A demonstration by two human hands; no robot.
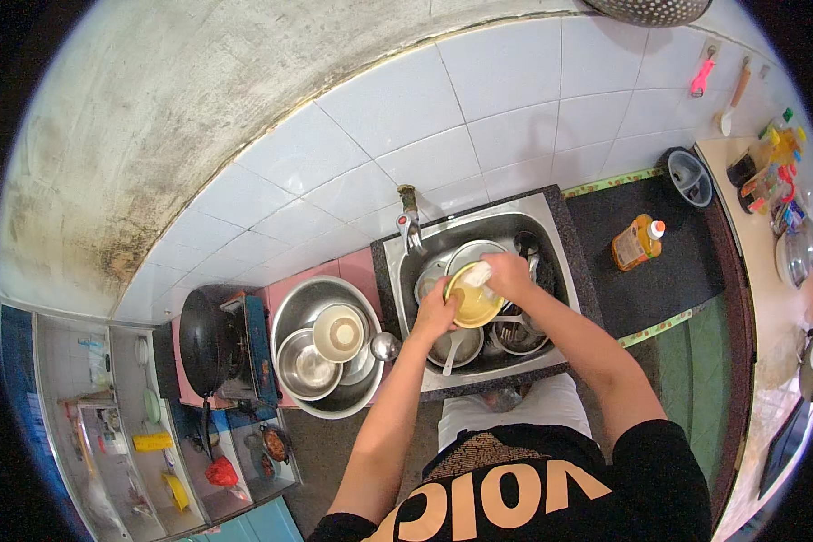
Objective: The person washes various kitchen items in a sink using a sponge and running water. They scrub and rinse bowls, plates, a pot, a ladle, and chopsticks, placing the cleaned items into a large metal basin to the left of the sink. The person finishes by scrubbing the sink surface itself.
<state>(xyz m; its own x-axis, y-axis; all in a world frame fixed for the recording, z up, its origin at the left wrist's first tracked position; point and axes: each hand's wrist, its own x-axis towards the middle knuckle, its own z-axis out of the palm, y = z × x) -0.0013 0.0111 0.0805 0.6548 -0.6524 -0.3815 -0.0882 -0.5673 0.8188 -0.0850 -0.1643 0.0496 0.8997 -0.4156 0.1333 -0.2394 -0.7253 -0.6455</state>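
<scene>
My left hand (435, 313) grips the rim of a yellow bowl (477, 308), tilted above the sink. A white cloth (477, 274) is in my right hand (508, 274), pressed to the inside of the bowl near its upper rim. Below both hands the stainless-steel sink (569, 291) holds several dishes. Among them are a metal bowl (475, 253) at the back, a bowl with a white spoon (453, 352) in it at the front, and a pan with a fork (508, 332) at the right. A chrome faucet (411, 234) stands behind the sink's left corner.
Left of the sink sits a large steel basin (291, 305) holding bowls; a ladle (385, 346) juts from its right side. Farther left, a black wok (206, 339) rests by a stove (261, 352). An orange detergent bottle (637, 244) lies on the dark counter (596, 210), near a plastic container (690, 177).
</scene>
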